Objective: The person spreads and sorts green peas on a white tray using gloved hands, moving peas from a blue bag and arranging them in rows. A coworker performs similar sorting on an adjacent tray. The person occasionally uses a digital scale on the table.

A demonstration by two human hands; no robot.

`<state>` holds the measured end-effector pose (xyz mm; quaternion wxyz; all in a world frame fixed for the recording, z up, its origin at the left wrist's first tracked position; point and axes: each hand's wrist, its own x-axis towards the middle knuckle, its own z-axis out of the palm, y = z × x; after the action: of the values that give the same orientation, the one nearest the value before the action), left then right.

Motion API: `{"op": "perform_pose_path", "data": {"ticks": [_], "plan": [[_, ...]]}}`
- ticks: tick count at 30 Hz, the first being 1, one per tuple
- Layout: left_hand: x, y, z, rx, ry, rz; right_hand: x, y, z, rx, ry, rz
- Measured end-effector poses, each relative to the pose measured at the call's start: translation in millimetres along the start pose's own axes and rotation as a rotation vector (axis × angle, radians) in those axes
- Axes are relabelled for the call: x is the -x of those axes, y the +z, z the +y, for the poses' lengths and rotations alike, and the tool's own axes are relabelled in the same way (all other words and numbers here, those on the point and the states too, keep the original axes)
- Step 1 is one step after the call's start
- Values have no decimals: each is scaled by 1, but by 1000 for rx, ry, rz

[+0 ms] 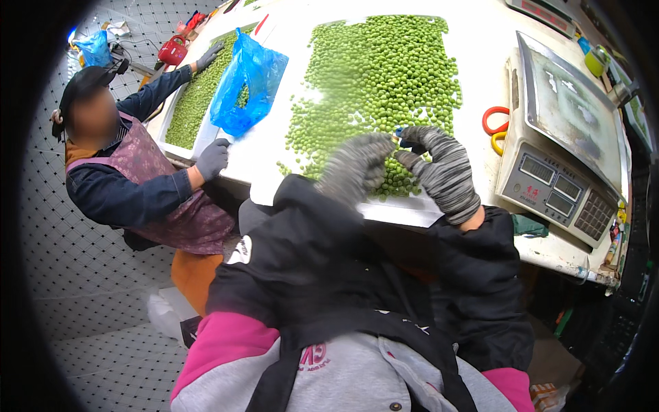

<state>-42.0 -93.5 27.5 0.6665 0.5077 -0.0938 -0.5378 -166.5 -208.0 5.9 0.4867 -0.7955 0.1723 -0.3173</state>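
Note:
Both my hands wear grey striped knit gloves and meet at the near edge of a spread of loose green peas (395, 69). My left hand (353, 165) is slightly blurred, its fingers bent and closed toward the right one; what they hold, if anything, is hidden. With fingers curled and tips close to the thumb, my right hand (446, 172) pinches a small dark-blue thing (403, 136), too small to name. Peas lie beneath and between the hands on a white tray (405, 214), whose near rim shows below them.
On the right stands a digital scale (556, 178), with scissors (495, 122) with red and yellow handles beside it. To the left, a gloved co-worker (151, 165) reaches over another tray of peas (199, 99). A blue plastic bag (247, 82) lies between the trays.

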Motion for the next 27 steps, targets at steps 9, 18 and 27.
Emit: {"op": "perform_pose_path", "data": {"ticks": [9, 18, 27], "plan": [[0, 4, -12, 49, -71, -19, -2, -1, 2, 126, -82, -19], [-4, 2, -8, -435, 102, 59, -4, -1, 5, 188, -195, -47], [-9, 0, -12, -767, 357, 86, -4, 1, 5, 191, -133, -75]]}}
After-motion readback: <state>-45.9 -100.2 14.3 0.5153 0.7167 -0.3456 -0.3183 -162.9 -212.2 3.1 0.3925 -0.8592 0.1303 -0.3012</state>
